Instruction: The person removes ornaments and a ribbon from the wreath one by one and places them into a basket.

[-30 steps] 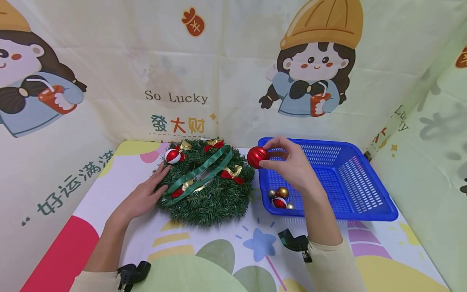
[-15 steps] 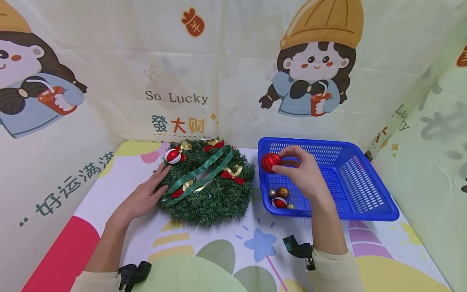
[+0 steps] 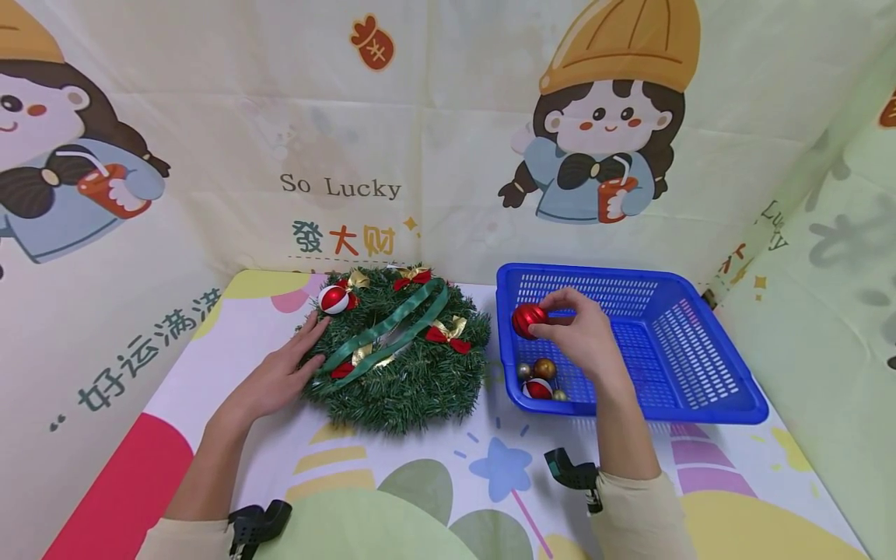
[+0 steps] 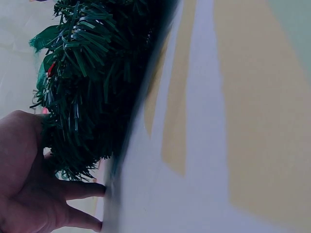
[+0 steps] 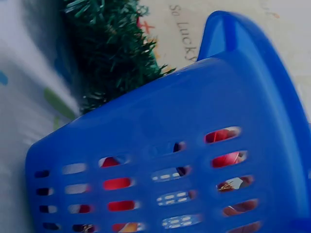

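Note:
My right hand (image 3: 582,336) pinches a shiny red ribbed Christmas ball (image 3: 528,320) between thumb and fingers, over the left part of a blue plastic basket (image 3: 700,414). In the right wrist view the basket wall (image 5: 170,107) hides most of that hand; bits of red show through its slots. My left hand (image 3: 283,375) rests with extended fingers on the left edge of a green Christmas wreath (image 3: 420,397). The left wrist view has that hand (image 4: 29,194) beside the wreath's needles (image 4: 82,92). A red-and-white ball (image 3: 336,299) sits at the wreath's upper left.
Lying in the basket's near left corner are a red-and-white ball (image 3: 537,389), a bronze ball (image 3: 544,369) and small gold balls (image 3: 559,395). The wreath bears a green ribbon (image 3: 385,327) and red-and-gold bows (image 3: 449,334). A printed cloth wall (image 3: 455,155) stands behind the table.
My right hand has carried the red ball from beside the wreath rightward and slightly down, over the basket. The left hand and the wreath have stayed put.

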A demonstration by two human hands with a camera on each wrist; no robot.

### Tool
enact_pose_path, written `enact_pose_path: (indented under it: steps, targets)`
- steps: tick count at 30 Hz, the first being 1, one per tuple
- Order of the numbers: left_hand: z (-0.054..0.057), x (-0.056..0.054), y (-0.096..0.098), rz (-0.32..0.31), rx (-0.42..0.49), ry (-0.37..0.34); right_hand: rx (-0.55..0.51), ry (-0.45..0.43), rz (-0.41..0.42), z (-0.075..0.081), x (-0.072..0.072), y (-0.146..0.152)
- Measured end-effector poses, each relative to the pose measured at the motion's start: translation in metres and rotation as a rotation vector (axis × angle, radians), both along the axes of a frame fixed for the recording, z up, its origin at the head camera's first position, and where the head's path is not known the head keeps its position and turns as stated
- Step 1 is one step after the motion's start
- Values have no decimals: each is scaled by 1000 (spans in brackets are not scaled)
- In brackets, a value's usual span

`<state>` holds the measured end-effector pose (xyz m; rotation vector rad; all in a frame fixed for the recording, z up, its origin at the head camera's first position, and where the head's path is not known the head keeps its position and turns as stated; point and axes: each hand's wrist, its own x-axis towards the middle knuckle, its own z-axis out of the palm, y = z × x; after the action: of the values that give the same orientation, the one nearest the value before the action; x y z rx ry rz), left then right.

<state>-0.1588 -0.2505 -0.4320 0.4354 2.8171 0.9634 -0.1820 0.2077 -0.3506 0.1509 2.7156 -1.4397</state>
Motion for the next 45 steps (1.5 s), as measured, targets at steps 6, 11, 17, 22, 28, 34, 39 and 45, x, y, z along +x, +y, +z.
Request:
enact_pose_path:
  steps: [6, 11, 17, 22, 28, 34, 39, 45]
  targets:
    - [0, 1, 0, -2, 2, 6, 59, -33, 16, -8, -5, 0]
    - [0, 3, 1, -5, 8, 16, 110, -33, 44, -15, -8, 1]
    - [0, 2, 1, -5, 5, 9, 181, -41, 79, -20, -8, 2]
    - [0, 0, 1, -1, -6, 0, 221, -57, 104, -24, -9, 1]
    - [-1, 0, 0, -2, -13, 6, 287, -66, 142, -27, -10, -1]
    - [-2, 0, 0, -2, -6, 9, 323, -77, 195, -31, -12, -1]
    - [-2, 0, 0, -2, -1, 9, 327, -76, 215, -33, -13, 0]
    - [-2, 1, 0, -3, -2, 14, 338, -69, 220, -34, -13, 1]
